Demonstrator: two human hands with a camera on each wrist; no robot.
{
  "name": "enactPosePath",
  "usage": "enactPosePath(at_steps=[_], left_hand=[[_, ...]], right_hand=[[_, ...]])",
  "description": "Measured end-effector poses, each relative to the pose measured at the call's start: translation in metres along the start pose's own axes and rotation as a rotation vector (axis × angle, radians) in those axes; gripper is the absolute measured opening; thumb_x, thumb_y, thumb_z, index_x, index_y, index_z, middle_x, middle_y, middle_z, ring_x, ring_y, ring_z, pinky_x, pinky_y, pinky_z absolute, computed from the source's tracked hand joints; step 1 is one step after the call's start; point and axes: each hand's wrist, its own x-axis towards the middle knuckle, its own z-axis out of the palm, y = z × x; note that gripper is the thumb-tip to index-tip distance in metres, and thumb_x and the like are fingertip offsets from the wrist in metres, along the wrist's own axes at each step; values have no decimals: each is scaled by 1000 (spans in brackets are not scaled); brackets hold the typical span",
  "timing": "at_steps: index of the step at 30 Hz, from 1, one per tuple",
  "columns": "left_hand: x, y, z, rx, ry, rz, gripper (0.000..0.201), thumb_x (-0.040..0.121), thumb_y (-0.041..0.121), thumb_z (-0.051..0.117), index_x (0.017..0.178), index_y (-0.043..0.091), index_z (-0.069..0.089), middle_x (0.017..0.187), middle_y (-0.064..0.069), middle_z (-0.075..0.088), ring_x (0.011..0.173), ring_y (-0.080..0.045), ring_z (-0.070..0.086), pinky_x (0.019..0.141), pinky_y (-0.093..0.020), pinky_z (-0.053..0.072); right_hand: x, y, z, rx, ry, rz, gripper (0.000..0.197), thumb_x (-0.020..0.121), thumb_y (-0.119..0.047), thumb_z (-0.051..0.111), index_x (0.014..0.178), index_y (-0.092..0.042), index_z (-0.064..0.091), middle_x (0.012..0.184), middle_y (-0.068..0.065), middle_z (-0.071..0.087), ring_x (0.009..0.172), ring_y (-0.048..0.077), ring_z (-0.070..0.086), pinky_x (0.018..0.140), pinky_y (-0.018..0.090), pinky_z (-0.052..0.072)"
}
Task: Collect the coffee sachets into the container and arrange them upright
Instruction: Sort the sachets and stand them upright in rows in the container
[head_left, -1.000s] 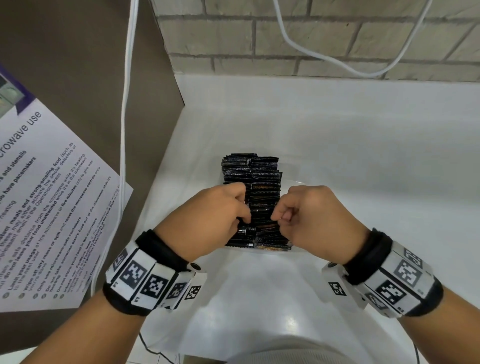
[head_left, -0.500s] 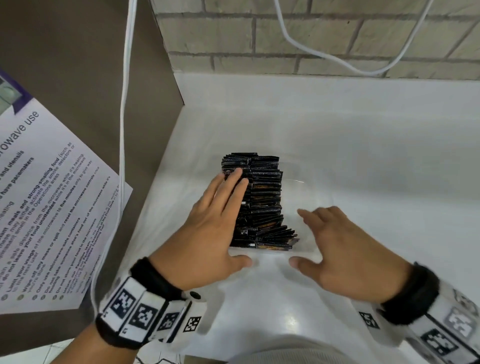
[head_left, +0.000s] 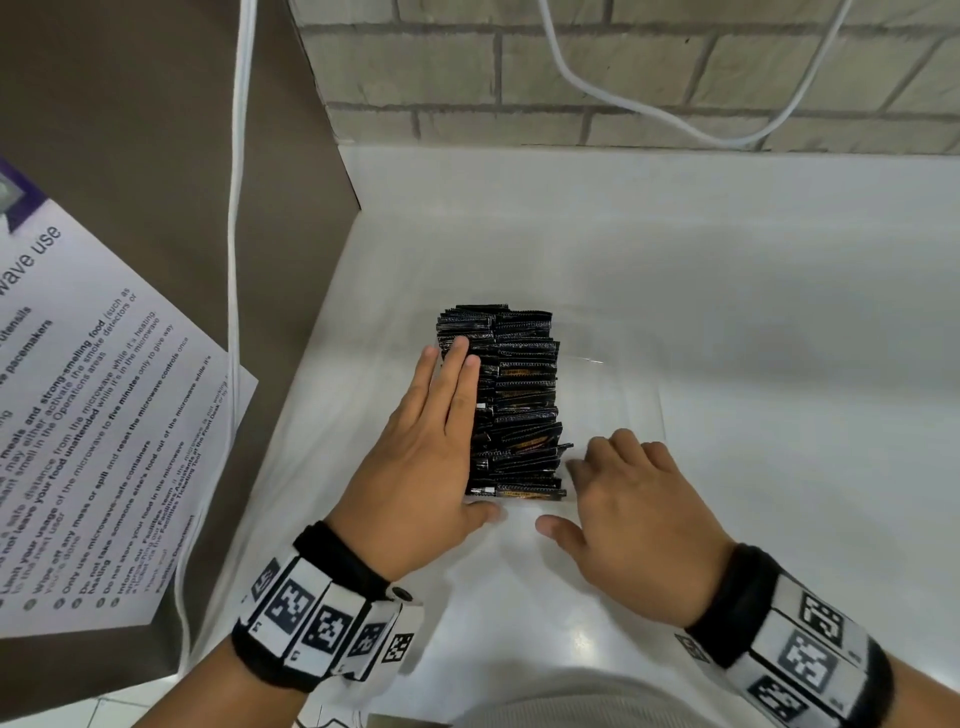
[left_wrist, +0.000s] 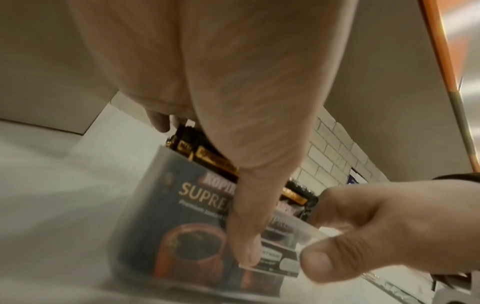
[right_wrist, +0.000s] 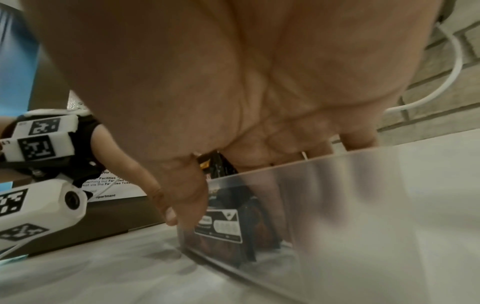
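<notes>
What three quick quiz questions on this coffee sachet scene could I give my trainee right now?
1. True or false: the sachets stand upright in rows inside the clear container.
2. Which hand lies flat on the sachet tops: A) left hand B) right hand?
3. Fill in: the free room in the container lies to the ___ of the sachets.

Key: 1 true; 2 A; 3 right

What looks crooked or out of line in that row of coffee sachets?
The sachets nearest the person lean and fan out rightward past the rest of the upright row inside the clear container, next to the right hand. Nothing looks spilled or torn.
</notes>
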Motion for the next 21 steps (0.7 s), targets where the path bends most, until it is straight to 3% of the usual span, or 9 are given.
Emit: enactPosePath(at_steps=[3,6,9,13,16,21], left_hand=[[3,3,-4,16,1,23,145,72,69,79,161,11,-19,168,2,-31,155,-20,-28,128,-42,13],[5,5,0,44,-24,32,143,73,66,79,161,11,-19,168,0,-31,155,-21,-28,129,-45,15],[5,3,4,88,-33,28,138,76,67,77,162,9,-14,170,-3,-25,157,-24,-24,128,-47,19],[7,2,-1,63,-50,17,144,72,73,75,161,13,-21,168,2,-31,154,-19,-31,130,-42,6],[12,-1,-5,22,-57,-11,154,64,74,80,160,13,-23,167,3,-33,153,-19,-32,129,-42,3],[13,0,0,-35,-73,-31,142,71,76,63,159,9,-25,166,-1,-36,153,-20,-34,128,-36,3]], right_hand=[[3,-1,-4,-7,-4,31,68,82,-71,36,91,-12,66,81,3,56,80,26,52,71,42,47],[7,-9,-1,7,-44,0,67,85,-67,35,107,-11,64,91,2,56,88,26,51,77,42,47],[7,-11,-1,22,-85,-18,66,86,-64,34,112,-11,65,93,0,56,91,25,51,77,41,47],[11,-1,-11,41,-150,0,88,76,-79,14,122,-17,56,106,-2,55,103,22,48,88,39,43],[21,2,-13,21,-140,-9,106,67,-93,11,130,-17,49,111,-3,53,106,21,46,92,38,42],[37,5,-6,68,-150,-55,115,66,-94,1,135,-15,47,114,-3,52,105,20,46,90,37,43]])
